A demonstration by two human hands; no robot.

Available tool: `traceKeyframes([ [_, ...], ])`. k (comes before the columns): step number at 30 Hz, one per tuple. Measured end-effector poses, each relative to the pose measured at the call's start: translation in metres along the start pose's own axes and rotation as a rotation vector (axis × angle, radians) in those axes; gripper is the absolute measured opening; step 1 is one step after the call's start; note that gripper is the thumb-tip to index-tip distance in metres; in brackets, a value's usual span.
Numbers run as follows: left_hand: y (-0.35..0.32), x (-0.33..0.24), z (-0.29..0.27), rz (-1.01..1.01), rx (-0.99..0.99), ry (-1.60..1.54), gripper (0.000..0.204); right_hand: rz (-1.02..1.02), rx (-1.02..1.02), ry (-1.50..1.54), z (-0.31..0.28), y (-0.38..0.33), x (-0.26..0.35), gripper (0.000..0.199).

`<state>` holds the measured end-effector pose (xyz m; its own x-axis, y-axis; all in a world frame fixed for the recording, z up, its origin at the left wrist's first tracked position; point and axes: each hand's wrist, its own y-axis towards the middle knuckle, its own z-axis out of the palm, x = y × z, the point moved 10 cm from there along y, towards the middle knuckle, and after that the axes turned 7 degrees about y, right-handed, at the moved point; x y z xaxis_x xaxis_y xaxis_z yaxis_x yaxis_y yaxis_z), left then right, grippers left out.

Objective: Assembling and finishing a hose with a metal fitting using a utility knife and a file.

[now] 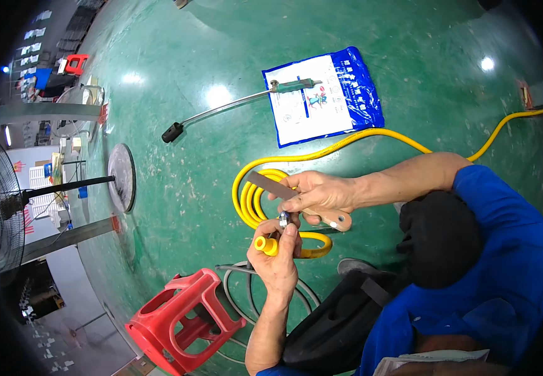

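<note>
My right hand [321, 193] is closed around a flat-bladed knife. Its wooden handle [335, 218] has a hole in the end, and its dull grey-brown blade [271, 185] points up and left, square at the tip. Just below, my left hand [276, 266] grips the end of a yellow hose [316, 245]. A wide yellow end piece [265, 245] sticks out beside the thumb. Between the two hands, at the left fingertips, sits a small shiny metal fitting [284, 219]; whether the knife touches it I cannot tell.
Yellow hose coils [246, 199] lie on the green floor beyond my hands. A torch wand [293, 86] rests on a blue-white plastic bag [293, 125]. A red stool [187, 319] stands lower left, near a grey hose [309, 294]. At left is a standing fan [121, 178].
</note>
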<state>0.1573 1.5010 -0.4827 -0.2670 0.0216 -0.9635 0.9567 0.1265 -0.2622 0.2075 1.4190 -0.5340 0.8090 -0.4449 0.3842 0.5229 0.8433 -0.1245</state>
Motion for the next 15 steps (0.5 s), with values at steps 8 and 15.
traceKeyframes([
  [8,0.007,0.021,-0.017,-0.156,0.004,-0.239,0.021,-0.249,-0.033,-0.641,0.023,-0.012,0.037,0.031],
  [15,0.013,0.028,-0.023,-0.168,0.296,-0.851,0.028,0.187,0.129,-0.904,0.04,-0.048,0.037,0.034],
])
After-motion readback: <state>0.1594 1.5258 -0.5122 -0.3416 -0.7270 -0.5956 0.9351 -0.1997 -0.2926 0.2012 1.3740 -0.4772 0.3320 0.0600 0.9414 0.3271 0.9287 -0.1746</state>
